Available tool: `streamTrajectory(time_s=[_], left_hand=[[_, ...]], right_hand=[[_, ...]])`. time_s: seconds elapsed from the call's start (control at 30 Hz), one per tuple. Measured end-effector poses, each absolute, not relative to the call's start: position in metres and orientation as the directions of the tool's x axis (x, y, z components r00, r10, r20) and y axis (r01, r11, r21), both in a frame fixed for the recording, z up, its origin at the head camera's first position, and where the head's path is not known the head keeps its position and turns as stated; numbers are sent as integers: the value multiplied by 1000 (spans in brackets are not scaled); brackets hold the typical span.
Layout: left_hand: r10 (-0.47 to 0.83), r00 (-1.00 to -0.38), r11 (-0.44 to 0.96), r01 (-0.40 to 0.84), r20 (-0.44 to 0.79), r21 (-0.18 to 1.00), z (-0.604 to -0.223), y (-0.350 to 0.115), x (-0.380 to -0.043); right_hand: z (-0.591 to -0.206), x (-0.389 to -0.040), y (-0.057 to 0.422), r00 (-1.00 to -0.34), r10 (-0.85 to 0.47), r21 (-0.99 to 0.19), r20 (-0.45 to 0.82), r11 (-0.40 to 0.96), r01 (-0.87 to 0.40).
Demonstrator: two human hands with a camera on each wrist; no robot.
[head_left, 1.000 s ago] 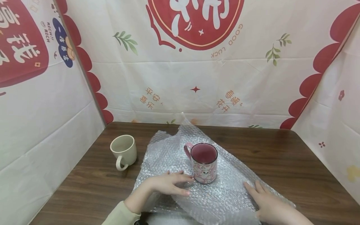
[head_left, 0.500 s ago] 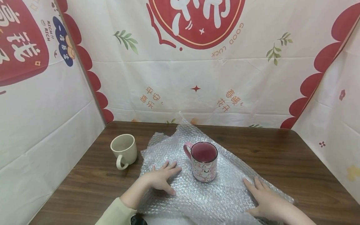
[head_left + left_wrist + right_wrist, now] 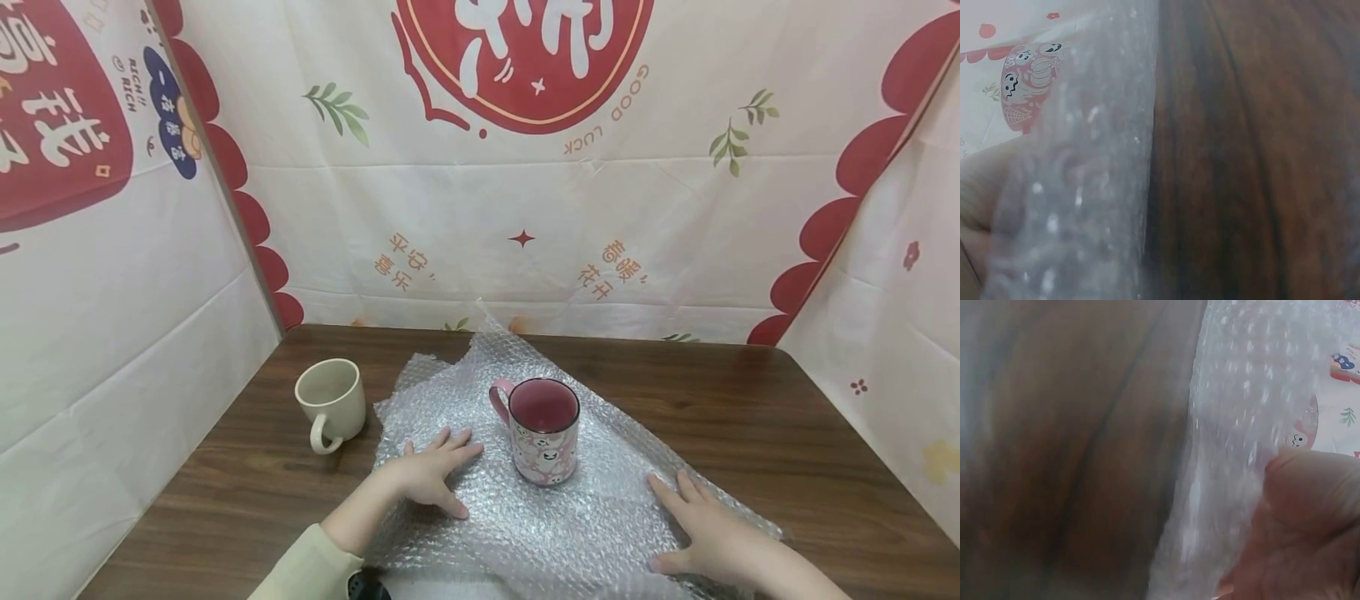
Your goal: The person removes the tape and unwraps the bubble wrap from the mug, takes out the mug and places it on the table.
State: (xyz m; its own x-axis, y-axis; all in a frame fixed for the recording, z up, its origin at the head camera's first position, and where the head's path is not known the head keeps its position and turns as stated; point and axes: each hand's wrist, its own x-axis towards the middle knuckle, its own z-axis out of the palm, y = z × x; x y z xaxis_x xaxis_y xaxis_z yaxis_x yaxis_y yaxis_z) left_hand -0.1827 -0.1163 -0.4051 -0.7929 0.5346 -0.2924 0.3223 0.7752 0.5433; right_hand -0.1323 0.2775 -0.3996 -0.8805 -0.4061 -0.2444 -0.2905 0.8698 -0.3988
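A pink mug [image 3: 544, 446] with a ghost-face pattern, dark rim and deep pink inside stands upright on a sheet of bubble wrap [image 3: 585, 508]. Its handle points to the back left. My left hand [image 3: 431, 477] rests on the wrap to the left of the mug, fingers spread and apart from it. On the right part of the sheet lies my right hand [image 3: 705, 533], fingers also spread. The left wrist view shows the patterned mug [image 3: 1025, 84] past a blurred band of bubble wrap [image 3: 1085, 181]. In the right wrist view, the thumb [image 3: 1310, 487] lies against the wrap [image 3: 1229, 425].
A cream mug [image 3: 332, 404] stands upright at the left of the brown wooden table [image 3: 720, 400], handle toward the front. Printed cloth [image 3: 480, 208] walls enclose the back and both sides. A pale surface [image 3: 442, 585] shows below the wrap's near edge.
My left hand has moved left, away from the pink mug, and spread its fingers on the wrap. The sheet's left edge has shifted inward. The right hand has stayed nearly in place.
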Motion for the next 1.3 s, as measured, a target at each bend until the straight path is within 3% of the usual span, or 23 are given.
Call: streamTrajectory(time_s=[0.33, 0.67, 1.0, 1.3], left_hand=[[529, -820, 760, 342, -220, 553, -398, -115, -185], [496, -864, 668, 316, -86, 674, -389, -104, -192], [409, -910, 521, 294, 68, 801, -384, -92, -197], [336, -933, 481, 291, 133, 827, -385, -81, -198]], right_hand=[[-375, -139, 288, -847, -478, -509, -231, 802, -313], [-350, -150, 278, -860, -508, -496, -46, 759, -421], [-330, -161, 261, -870, -486, -571, 82, 693, -441], [-337, -185, 245, -861, -480, -697, 167, 560, -448]])
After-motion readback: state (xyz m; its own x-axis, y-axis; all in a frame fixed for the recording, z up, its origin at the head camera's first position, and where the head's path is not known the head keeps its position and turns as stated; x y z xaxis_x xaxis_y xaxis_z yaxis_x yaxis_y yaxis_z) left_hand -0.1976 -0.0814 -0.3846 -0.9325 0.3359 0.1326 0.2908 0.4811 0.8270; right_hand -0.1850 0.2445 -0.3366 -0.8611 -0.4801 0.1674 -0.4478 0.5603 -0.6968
